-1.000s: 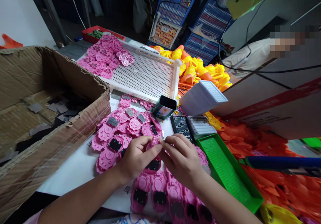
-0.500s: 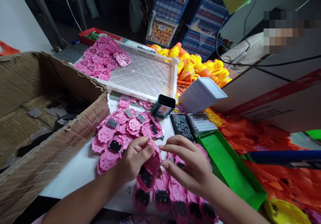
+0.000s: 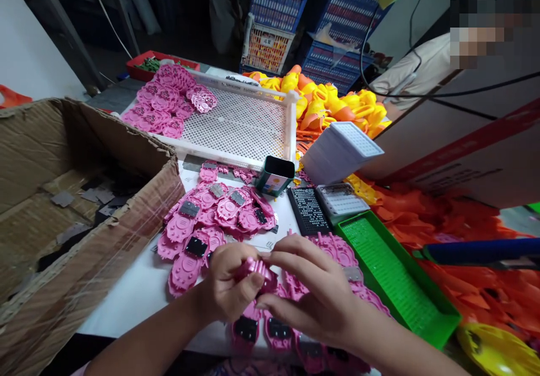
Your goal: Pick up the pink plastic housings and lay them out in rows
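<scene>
My left hand (image 3: 234, 283) is closed around a pink plastic shell part (image 3: 265, 277), thumb on its near face. The part is tilted, with ridges along its upper edge. From the other side, my right hand (image 3: 314, 294) has its index finger at the part's top edge and its thumb at the lower edge. Its other fingers partly hide the grip. Around both hands lie pink plastic shell parts (image 3: 183, 272), many bearing a black or grey plate (image 3: 196, 247). More such parts are under and below my hands.
A cardboard box (image 3: 147, 213) stands at left. Behind is a white mesh tray (image 3: 236, 126) with pink pieces (image 3: 162, 98). A dark green tin (image 3: 276, 176), black tray (image 3: 307, 210), white card stack (image 3: 341, 151) and green tray (image 3: 392, 269) sit to the right. A co-worker's sleeve (image 3: 415, 81) shows behind.
The held pink part has turned from upright, broad face showing, to edge-on, and dropped slightly. My right thumb has moved left and down to its lower edge. The view has shifted a little.
</scene>
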`<state>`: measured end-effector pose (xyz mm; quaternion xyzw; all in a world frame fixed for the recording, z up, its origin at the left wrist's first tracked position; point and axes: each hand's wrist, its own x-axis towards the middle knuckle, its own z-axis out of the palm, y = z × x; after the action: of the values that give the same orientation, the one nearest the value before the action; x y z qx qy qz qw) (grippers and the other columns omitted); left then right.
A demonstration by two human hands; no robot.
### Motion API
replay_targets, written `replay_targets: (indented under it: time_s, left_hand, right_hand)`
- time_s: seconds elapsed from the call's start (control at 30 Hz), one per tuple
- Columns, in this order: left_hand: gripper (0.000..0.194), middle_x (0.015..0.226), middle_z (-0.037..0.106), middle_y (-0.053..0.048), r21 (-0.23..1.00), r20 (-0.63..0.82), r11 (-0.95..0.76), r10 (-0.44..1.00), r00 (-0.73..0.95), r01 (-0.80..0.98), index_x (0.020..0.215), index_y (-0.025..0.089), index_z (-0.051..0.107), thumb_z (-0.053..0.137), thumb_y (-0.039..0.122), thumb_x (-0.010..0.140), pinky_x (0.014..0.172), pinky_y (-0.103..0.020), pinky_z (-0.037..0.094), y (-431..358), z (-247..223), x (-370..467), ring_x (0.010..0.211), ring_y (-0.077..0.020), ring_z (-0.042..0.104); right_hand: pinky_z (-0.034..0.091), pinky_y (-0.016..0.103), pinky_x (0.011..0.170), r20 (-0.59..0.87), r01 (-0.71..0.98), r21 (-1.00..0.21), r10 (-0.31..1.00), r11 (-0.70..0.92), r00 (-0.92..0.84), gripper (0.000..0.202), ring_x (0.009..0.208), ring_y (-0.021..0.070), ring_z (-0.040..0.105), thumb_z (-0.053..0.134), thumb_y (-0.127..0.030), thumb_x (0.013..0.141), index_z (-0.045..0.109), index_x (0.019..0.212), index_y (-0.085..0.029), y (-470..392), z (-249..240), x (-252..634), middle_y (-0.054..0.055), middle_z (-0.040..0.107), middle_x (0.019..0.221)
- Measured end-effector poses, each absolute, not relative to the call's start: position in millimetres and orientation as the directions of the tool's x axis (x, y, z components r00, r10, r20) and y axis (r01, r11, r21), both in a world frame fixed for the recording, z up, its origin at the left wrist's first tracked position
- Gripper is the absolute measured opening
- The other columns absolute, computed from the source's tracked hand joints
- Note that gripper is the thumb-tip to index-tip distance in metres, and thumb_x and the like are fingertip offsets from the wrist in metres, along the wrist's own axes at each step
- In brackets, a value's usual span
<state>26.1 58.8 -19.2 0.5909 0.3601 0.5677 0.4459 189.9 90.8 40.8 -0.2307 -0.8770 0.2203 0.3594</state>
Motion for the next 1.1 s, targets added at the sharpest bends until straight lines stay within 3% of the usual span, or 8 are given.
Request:
replay_targets:
  time_s: [0.07,0.13,0.27,0.43,0.63,0.77,1.0,1.1]
  left_hand:
    - [0.017,0.077,0.062,-0.005,0.84,0.539,-0.542,0.836,0.101,0.003,0.096,0.025,0.058,0.046,0.036,0.091,0.068,-0.032,0.045,61,-19,25,0.071,-0.0179,0.058]
    - [0.02,0.086,0.06,-0.005,0.775,0.626,-0.632,0.772,0.114,0.023,0.108,0.029,0.053,0.041,0.036,0.093,0.078,-0.036,0.045,64,-20,26,0.082,-0.0197,0.056]
    - [0.025,0.094,0.051,-0.004,0.816,0.576,-0.577,0.811,0.103,-0.022,0.114,0.031,0.048,0.037,0.04,0.094,0.085,-0.037,0.042,65,-29,34,0.091,-0.0194,0.049]
    - [0.033,0.101,0.046,-0.004,0.852,0.476,-0.433,0.874,0.093,-0.296,0.118,0.03,0.042,0.035,0.049,0.092,0.072,-0.029,0.046,63,-40,44,0.086,-0.0168,0.05]
    - [0.018,0.09,0.057,-0.006,0.8,0.594,-0.599,0.799,0.092,0.04,0.1,0.02,0.055,0.041,0.03,0.094,0.077,-0.031,0.047,69,-26,35,0.086,-0.0182,0.056]
    - [0.014,0.078,0.058,-0.004,0.69,0.709,-0.72,0.693,0.127,0.076,0.097,0.019,0.054,0.047,0.03,0.091,0.07,-0.032,0.048,72,-21,33,0.075,-0.0175,0.057]
    - [0.013,0.074,0.054,-0.002,0.88,0.474,-0.465,0.872,0.12,-0.097,0.083,0.02,0.057,0.048,0.026,0.091,0.068,-0.031,0.044,65,-31,31,0.073,-0.0164,0.054]
    - [0.018,0.074,0.052,-0.001,0.952,0.288,-0.277,0.955,0.074,-0.133,0.08,0.019,0.057,0.048,0.03,0.091,0.065,-0.029,0.042,64,-34,34,0.068,-0.0146,0.05]
  right_hand:
    - [0.055,0.03,0.067,0.548,0.237,-0.556,0.566,0.797,-0.616,0.03,0.079,0.017,0.06,0.06,-0.036,0.087,0.057,0.109,-0.017,91,37,188,0.008,0.062,0.087]
    - [0.055,0.029,0.07,0.575,0.23,-0.547,0.56,0.805,-0.596,0.03,0.083,0.0167,0.061,0.057,-0.038,0.088,0.057,0.11,-0.017,92,34,187,0.009,0.062,0.091]
    - [0.056,0.027,0.068,0.614,0.233,-0.522,0.552,0.82,-0.564,0.028,0.084,0.0165,0.063,0.053,-0.035,0.091,0.056,0.113,-0.018,97,27,188,0.01,0.063,0.094]
    - [0.054,0.028,0.06,0.641,0.24,-0.506,0.547,0.828,-0.538,0.019,0.073,0.016,0.06,0.055,-0.023,0.09,0.058,0.108,-0.016,99,22,194,0.008,0.061,0.083]
    - [0.054,0.027,0.065,0.622,0.233,-0.545,0.575,0.805,-0.532,0.027,0.079,0.0156,0.061,0.058,-0.011,0.083,0.057,0.109,-0.015,97,24,200,0.009,0.063,0.087]
    - [0.053,0.029,0.069,0.602,0.19,-0.589,0.583,0.786,-0.546,0.025,0.08,0.0155,0.059,0.055,-0.008,0.082,0.055,0.106,-0.015,94,26,198,0.008,0.061,0.086]
    - [0.046,0.025,0.059,0.481,0.208,-0.693,0.657,0.69,-0.58,0.005,0.063,0.0114,0.052,0.053,-0.014,0.087,0.053,0.091,-0.018,93,29,194,0.001,0.059,0.07]
    - [0.048,0.025,0.061,0.486,0.282,-0.666,0.689,0.69,-0.538,0.011,0.067,0.0122,0.056,0.052,-0.015,0.088,0.054,0.098,-0.018,92,26,195,0.003,0.062,0.075]
